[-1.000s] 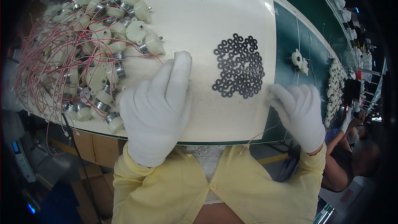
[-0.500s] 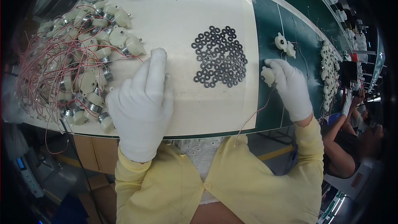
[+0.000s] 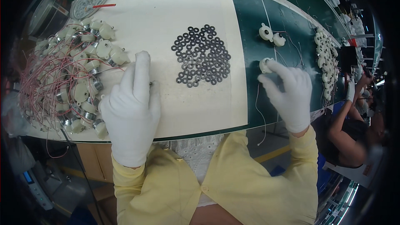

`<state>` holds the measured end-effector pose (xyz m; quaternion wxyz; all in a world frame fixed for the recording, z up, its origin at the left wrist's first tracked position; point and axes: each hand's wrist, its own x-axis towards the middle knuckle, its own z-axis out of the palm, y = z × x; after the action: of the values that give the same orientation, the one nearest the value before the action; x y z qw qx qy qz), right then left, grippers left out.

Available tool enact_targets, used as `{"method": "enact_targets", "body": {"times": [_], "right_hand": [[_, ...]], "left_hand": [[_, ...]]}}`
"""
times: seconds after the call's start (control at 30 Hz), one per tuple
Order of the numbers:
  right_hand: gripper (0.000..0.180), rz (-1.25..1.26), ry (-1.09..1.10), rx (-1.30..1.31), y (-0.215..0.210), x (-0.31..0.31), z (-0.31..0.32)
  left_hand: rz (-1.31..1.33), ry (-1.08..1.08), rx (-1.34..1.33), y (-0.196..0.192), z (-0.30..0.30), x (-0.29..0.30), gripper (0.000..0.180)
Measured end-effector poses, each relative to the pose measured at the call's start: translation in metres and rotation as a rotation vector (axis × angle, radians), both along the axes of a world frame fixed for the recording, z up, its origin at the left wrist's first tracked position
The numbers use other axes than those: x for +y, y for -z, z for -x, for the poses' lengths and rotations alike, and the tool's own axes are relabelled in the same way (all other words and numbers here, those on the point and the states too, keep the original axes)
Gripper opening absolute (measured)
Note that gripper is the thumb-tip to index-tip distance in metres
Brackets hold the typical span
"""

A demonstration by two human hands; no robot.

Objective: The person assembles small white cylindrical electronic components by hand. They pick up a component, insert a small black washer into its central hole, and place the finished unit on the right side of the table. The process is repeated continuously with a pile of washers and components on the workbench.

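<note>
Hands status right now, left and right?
Left hand: can't tell if open or closed; a small dark tip shows by the thumb.
Right hand: open, thumb and index finger parted, at a motor.

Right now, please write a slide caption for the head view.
Gloved right hand at a cream wired part, black rings spread on the white sheet.

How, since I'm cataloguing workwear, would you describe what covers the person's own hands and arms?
The left hand and right hand wear matching plain white gloves, covering every finger and reaching the wrists. Above them come long, pale yellow sleeves of smooth, soft-looking fabric. I see no markings on either.
</note>
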<state>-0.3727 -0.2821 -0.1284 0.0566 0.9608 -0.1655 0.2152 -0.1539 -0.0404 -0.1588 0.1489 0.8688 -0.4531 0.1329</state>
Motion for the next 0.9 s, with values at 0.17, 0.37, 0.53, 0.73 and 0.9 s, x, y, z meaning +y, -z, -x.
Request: {"method": "enact_targets", "body": {"times": [0.17,0.37,0.53,0.73,0.9], "right_hand": [[0.026,0.121,0.0,0.001,0.013,-0.015,-0.005],[0.028,0.231,0.025,0.013,0.007,-0.041,0.002],[0.033,0.162,0.11,-0.089,-0.023,-0.035,0.013],[0.035,-0.388,-0.211,-0.37,-0.012,0.081,-0.021],[0.04,-0.465,-0.543,-0.26,-0.004,0.1,-0.067]], "left_hand": [[0.052,0.026,0.046,0.004,-0.006,0.002,0.067],[0.19,0.017,0.163,0.0,-0.006,0.001,0.064],[0.347,-0.001,0.521,-0.014,-0.001,0.002,0.063],[0.484,0.378,0.475,-0.038,0.023,0.007,0.063],[0.511,0.438,0.369,-0.049,0.045,0.005,0.064]]}}
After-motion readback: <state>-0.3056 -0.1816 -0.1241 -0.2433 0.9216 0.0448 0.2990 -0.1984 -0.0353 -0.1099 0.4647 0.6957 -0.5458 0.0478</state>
